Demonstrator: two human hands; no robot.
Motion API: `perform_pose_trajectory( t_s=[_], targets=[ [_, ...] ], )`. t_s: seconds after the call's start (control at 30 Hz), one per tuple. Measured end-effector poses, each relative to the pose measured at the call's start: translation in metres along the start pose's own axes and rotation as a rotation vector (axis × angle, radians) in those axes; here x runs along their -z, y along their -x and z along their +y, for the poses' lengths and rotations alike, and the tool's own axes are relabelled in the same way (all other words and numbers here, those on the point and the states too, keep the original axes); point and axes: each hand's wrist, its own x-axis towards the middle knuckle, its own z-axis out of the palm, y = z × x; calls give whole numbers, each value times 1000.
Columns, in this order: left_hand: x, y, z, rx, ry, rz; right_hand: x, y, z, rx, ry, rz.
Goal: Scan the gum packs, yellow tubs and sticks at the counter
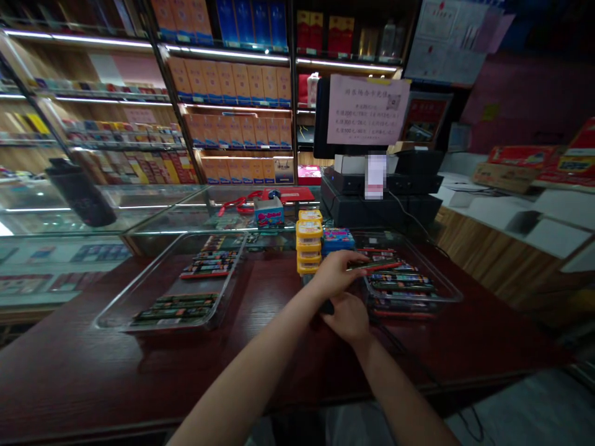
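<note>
My left hand [337, 272] reaches over the near end of the right clear plastic tray [449, 291]. Its thumb and fingers pinch a long, thin green packet with a red edge [383, 265]. More slim dark packets [402, 282] lie in rows in that tray. Just below, my right hand [349, 317] is closed beside a small dark object [327, 306], mostly hidden under the hands; what it holds is unclear. Yellow-lidded tubs [309, 238] are stacked behind my left hand, next to a blue box [338, 239].
The left clear tray [223, 297] holds two groups of slim packets on the dark red table [260, 347]. Behind stand a glass counter, a small teal box [269, 214] and a monitor with a pink sign [367, 111]. A black bottle [81, 192] is at left; cables trail right.
</note>
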Motion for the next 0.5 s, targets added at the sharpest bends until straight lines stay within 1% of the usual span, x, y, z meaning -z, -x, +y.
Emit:
perform_pose_trajectory(
  t_s=[0.1, 0.17, 0.23, 0.3, 0.4, 0.5],
  targets=[
    [-34, -38, -4, -52, -171, -144, 2, 1, 3, -11, -6, -21],
    [-53, -59, -8, -100, -249, -202, 5, 2, 4, -2, -15, -30],
    [-68, -75, -12, -135, -279, -240, 8, 4, 6, 10, -22, -32],
    [-76, -84, -18, -149, -282, -299, 9, 5, 7, 20, -24, -42],
    [-80, -85, -28, -143, -284, -385, 6, 4, 8, 28, -19, -61],
    [-78, -78, -36, -170, -289, -377, 0, 1, 11, 27, -10, -62]
  ],
)
